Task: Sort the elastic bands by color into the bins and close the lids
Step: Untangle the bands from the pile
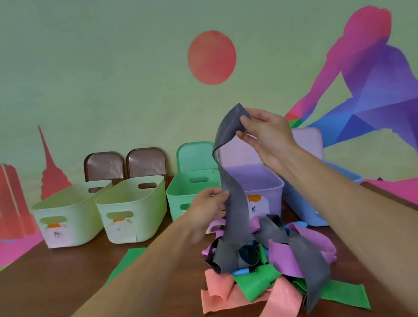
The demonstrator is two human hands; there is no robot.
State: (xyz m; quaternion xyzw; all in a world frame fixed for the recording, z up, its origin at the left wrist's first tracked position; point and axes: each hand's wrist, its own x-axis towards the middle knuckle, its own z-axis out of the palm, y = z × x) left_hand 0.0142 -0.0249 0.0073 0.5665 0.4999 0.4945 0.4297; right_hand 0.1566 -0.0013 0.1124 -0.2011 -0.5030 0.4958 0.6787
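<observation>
Sorting step, early going by the look of it: most bands sit in one heap and every lid is off.

Far left on the desk (46,291) are two cream bins (73,216) (134,210), open, with their brown lids (104,165) propped on the wall behind. The labels on the fronts are too small to read. One loose green band (126,263) lies flat on the desk in front of them. Next comes the green bin (189,196), open, with its green lid (195,156) standing behind it.

My left hand (209,203) is just in front of that bin, with its fingers (221,197) against the edge of the grey band (229,182) about halfway down. I can't tell whether they pinch it or only touch it. The grey band hangs in the air as a long strip, and its lower end runs into the pile (267,266) of pink, purple, green, blue and grey bands, tangled there.

My right hand (263,131) is raised above the pile, thumb and fingers clenched on the band's top end. Behind it are the purple bin (263,185) with its pale lid (305,141), then the blue bin (305,209), partly hidden by my right arm.

Step in hand: pulling one grey band out of the heap. For the next move I'd judge the tail must be lifted free without dragging other bands along, with the left hand stripping down or holding the pile back. Then it goes to the grey bin, probably one of the cream ones, though I'm not sure which.
</observation>
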